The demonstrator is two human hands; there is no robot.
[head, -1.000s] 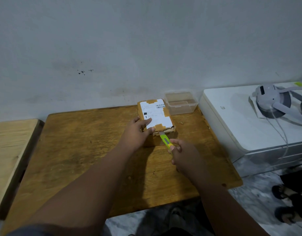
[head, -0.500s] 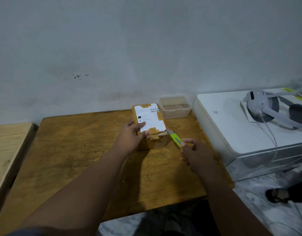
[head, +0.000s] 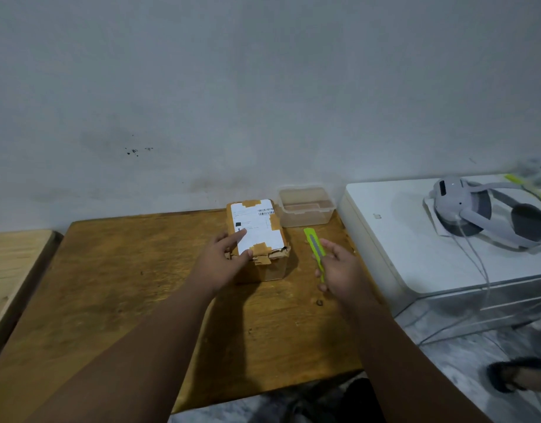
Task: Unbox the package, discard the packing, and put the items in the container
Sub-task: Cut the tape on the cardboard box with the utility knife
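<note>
A brown cardboard package [head: 260, 236] with a white shipping label and tan tape stands at the back of the wooden table [head: 135, 285]. Its near top edge is torn and ragged. My left hand [head: 225, 261] rests on the package's near left corner, thumb and fingers on the label. My right hand [head: 339, 270] is to the right of the package, apart from it, and grips a lime-green utility knife [head: 315, 248] that points away from me. A clear plastic container [head: 306, 206] sits behind the knife against the wall, with nothing inside.
A white cabinet [head: 416, 248] stands right of the table, with a white headset [head: 483, 215] and its cable on top. A lighter wooden surface [head: 12, 270] adjoins the table on the left. A dark sandal [head: 516, 377] lies on the floor at right.
My right hand has drawn the knife away from the package's near edge and out to the right. My left hand stays on the package.
</note>
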